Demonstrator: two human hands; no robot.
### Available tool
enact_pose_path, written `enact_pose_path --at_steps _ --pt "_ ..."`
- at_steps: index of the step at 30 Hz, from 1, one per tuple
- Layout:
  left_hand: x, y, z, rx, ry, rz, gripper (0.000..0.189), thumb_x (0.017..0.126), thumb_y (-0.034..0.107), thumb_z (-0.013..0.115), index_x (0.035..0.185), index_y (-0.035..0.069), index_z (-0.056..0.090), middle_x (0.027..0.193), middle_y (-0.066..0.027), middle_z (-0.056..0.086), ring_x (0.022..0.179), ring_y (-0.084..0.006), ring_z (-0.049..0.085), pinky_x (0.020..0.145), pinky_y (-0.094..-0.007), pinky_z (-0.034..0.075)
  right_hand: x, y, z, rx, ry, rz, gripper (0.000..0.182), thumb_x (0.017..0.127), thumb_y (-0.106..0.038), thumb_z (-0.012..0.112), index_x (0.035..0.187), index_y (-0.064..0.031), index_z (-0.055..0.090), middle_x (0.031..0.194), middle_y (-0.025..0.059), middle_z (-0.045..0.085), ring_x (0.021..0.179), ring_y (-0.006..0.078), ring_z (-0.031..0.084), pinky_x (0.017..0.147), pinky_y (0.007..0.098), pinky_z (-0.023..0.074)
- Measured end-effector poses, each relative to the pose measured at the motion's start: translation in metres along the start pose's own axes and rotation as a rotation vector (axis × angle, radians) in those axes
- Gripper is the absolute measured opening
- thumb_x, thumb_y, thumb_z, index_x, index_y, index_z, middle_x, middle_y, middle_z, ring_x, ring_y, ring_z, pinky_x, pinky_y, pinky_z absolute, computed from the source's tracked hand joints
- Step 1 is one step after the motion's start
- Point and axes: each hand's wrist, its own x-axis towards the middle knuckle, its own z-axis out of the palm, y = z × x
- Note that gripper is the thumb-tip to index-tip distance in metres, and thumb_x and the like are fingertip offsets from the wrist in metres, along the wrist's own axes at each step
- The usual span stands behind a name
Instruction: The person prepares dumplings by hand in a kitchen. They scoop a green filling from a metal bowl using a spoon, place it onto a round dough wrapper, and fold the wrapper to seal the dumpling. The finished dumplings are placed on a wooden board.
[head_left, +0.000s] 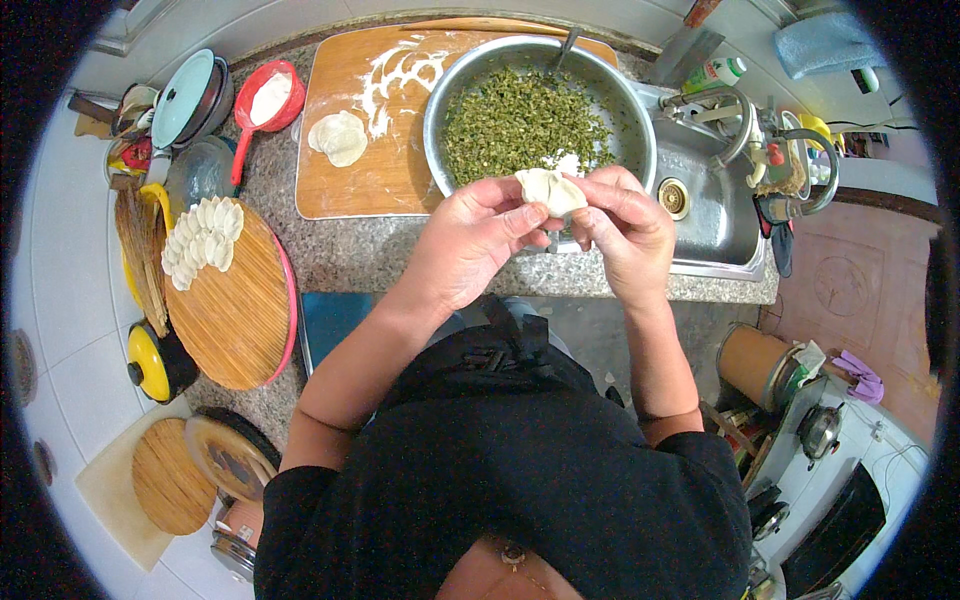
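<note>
A dumpling (551, 192) of pale dough is pinched between the fingers of both hands, over the near rim of a big metal bowl (651, 135). My left hand (480, 232) grips its left side and my right hand (628, 225) its right edge. Chopped green filling (525, 112) lies in the bowl, with a metal utensil handle (568, 46) leaning on the far rim. Overlapping dough wrappers (338, 139) rest on the floured wooden board (330, 199) to the left. Rows of dumplings (201, 238) sit on a round wooden board (232, 322) farther left.
A red plastic scoop (289, 112) of flour stands beside the board. Right of the bowl is a steel sink (720, 225) with a curved faucet (742, 127). At the far left are a bundle of stiff bristles (139, 247) and a black pot with a yellow lid (148, 360).
</note>
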Motion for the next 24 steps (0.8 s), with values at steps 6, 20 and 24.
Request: enact_pose_path --at_steps 6,20,24 --pt "0.000 -0.004 0.004 0.130 0.019 0.029 0.028 0.091 0.006 0.062 0.117 -0.004 0.059 0.110 -0.0108 0.065 0.096 -0.0185 0.064 0.082 -0.0296 0.052 -0.001 0.013 0.003 -0.261 0.125 -0.312 0.019 0.084 0.000 0.068 0.102 -0.0012 0.073 0.087 0.0079 0.063 0.073 0.0142 0.058 0.062 0.0242 0.0464" --pt "-0.001 -0.004 0.001 0.341 0.039 0.063 0.029 0.090 0.003 0.064 0.117 -0.004 0.062 0.105 -0.0067 0.066 0.096 -0.0127 0.062 0.085 -0.0272 0.051 -0.001 0.003 0.008 -0.385 0.103 -0.240 0.021 0.079 -0.005 0.072 0.100 -0.0067 0.076 0.084 0.0040 0.058 0.081 0.0134 0.053 0.067 0.0242 0.0435" --pt "0.000 -0.003 0.005 0.277 0.061 0.067 0.031 0.089 0.001 0.064 0.119 -0.004 0.061 0.108 -0.0072 0.066 0.097 -0.0133 0.062 0.087 -0.0274 0.052 0.001 0.006 0.006 -0.372 0.092 -0.242 0.022 0.077 -0.007 0.075 0.099 -0.0069 0.076 0.084 0.0043 0.058 0.082 0.0142 0.054 0.066 0.0246 0.0441"
